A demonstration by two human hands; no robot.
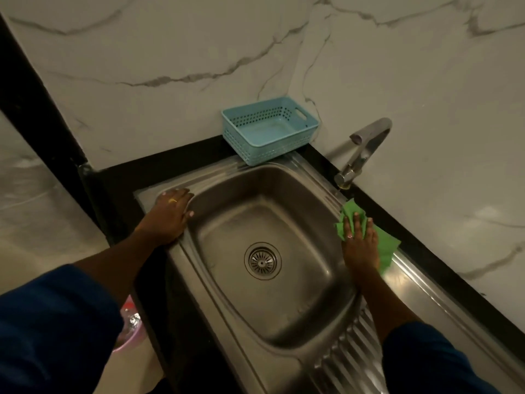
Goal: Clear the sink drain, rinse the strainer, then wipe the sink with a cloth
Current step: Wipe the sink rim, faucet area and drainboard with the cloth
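Observation:
A stainless steel sink (287,334) fills the middle of the view. Its round strainer (262,261) sits in the drain at the basin's bottom. My left hand (170,216) lies flat on the sink's left rim, fingers spread, holding nothing. My right hand (359,243) presses flat on a green cloth (385,245) that lies on the sink's right rim, near the tap. The cloth sticks out from under the fingers on both sides.
A grey tap (362,153) stands at the back right, spout over the rim. A light blue perforated basket (268,129) sits on the back ledge against the marble wall. A ribbed draining board (358,362) runs to the front right. A pink container (129,325) stands below left.

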